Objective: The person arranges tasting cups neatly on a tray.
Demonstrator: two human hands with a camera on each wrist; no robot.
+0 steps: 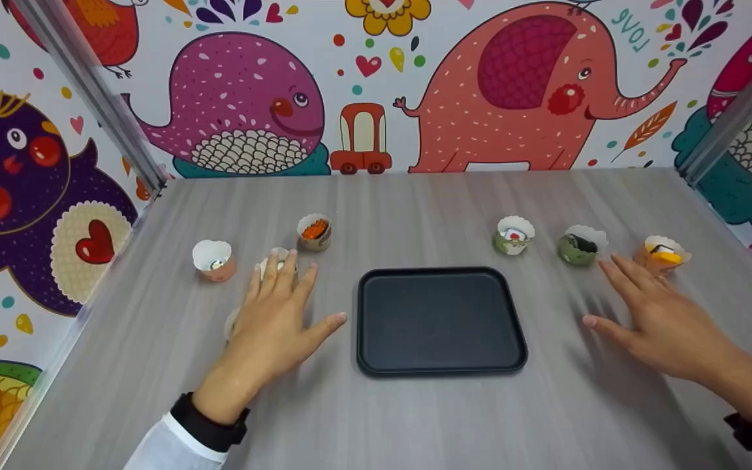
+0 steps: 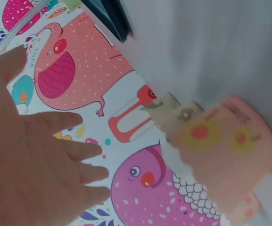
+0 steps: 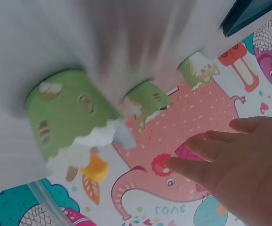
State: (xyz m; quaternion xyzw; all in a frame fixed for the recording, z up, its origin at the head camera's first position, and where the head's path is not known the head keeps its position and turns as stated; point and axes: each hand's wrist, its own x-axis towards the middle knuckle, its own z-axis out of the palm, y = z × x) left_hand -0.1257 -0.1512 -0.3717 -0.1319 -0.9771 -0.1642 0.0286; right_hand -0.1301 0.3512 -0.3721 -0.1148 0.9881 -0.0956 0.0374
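My left hand (image 1: 268, 329), fingers spread and straight, is over the left group of small scalloped paper cups and holds nothing. It partly hides a pale cup (image 1: 278, 256) and another pale cup (image 1: 230, 322). A pink cup (image 1: 214, 269) stands left of it, and a brown cup (image 1: 314, 240) with an orange piece stands beyond the fingertips. My right hand (image 1: 670, 323) is empty too, its fingers extended near a cup (image 1: 662, 258) with a yellow piece and a green cup (image 1: 577, 251) with a dark piece. Another green cup (image 1: 512, 243) contains something white and red.
A dark rectangular tray (image 1: 441, 320) lies on the grey table (image 1: 428, 418) between the hands. Walls printed with cartoon animals (image 1: 513, 85) stand at the back and sides. Metal posts (image 1: 95, 98) mark the rear corners.
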